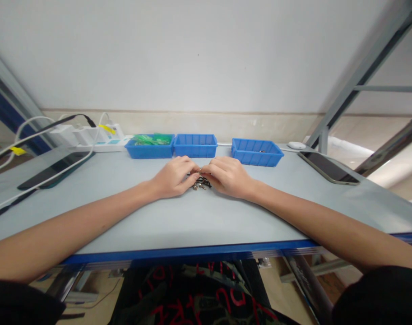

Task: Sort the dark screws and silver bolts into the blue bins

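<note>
A small heap of dark and shiny metal pieces (pixel 201 182) lies on the grey tabletop, at the middle. My left hand (pixel 176 176) comes at it from the left, its thumb and fingers pinched together at the heap's edge. From the other side my right hand (pixel 228 176) meets it, fingers curled and fingertips nearly touching those of the left. Something small and metallic shows between the two sets of fingertips, too small to name. The fingers partly cover the heap.
Behind my hands stand a blue bin (pixel 150 151) with green plastic bags, a second blue bin (pixel 195 151), and a third (pixel 256 158) holding a few small pieces. Phones (pixel 327 167) lie on both sides. A power strip (pixel 104 143) with cables sits at left; a white case (pixel 296 145) is at right.
</note>
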A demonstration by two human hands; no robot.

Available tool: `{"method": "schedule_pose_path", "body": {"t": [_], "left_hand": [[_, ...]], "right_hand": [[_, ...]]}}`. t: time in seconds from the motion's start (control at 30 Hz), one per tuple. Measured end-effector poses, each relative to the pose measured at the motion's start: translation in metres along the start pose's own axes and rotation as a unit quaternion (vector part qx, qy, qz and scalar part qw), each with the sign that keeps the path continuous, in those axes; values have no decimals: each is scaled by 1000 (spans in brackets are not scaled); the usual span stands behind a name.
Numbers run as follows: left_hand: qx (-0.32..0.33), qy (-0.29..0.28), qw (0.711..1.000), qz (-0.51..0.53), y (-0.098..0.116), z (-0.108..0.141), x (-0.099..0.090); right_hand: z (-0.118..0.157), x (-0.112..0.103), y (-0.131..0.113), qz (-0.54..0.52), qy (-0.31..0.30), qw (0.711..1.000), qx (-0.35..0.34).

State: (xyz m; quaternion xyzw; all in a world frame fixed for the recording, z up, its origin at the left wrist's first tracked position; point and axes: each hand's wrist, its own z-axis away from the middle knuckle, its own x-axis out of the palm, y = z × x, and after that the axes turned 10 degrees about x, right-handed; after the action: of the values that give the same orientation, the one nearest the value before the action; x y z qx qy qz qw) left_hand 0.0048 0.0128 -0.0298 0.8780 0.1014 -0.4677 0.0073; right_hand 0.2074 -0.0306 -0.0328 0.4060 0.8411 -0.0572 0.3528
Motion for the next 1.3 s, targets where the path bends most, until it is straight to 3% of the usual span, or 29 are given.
{"method": "schedule_pose_path", "body": {"t": [0.5, 0.7, 0.8, 0.87, 1.03, 1.13, 1.3], "left_hand": [[-5, 12, 1000, -2, -1, 2, 1], [-7, 8, 1000, 1, -1, 2, 1], [-14, -2, 1000, 1, -1, 2, 2], [-18, -6, 1000, -1, -1, 2, 2], [-27, -12, 1000, -2, -1, 1, 3], [-26, -13, 1000, -1, -1, 1, 3], [-23, -16, 1000, -5, -2, 0, 4]], "right_hand": [[-1, 1, 0, 21, 0, 1000, 4], [-9, -13, 10, 50, 26, 998, 21], [-10, -26, 35, 82, 37, 992, 91], [-6, -37, 59, 104, 29, 977, 184], [13, -60, 115, 160, -27, 907, 390], [19, -69, 128, 174, -58, 880, 438], [21, -75, 133, 168, -95, 865, 464]]}}
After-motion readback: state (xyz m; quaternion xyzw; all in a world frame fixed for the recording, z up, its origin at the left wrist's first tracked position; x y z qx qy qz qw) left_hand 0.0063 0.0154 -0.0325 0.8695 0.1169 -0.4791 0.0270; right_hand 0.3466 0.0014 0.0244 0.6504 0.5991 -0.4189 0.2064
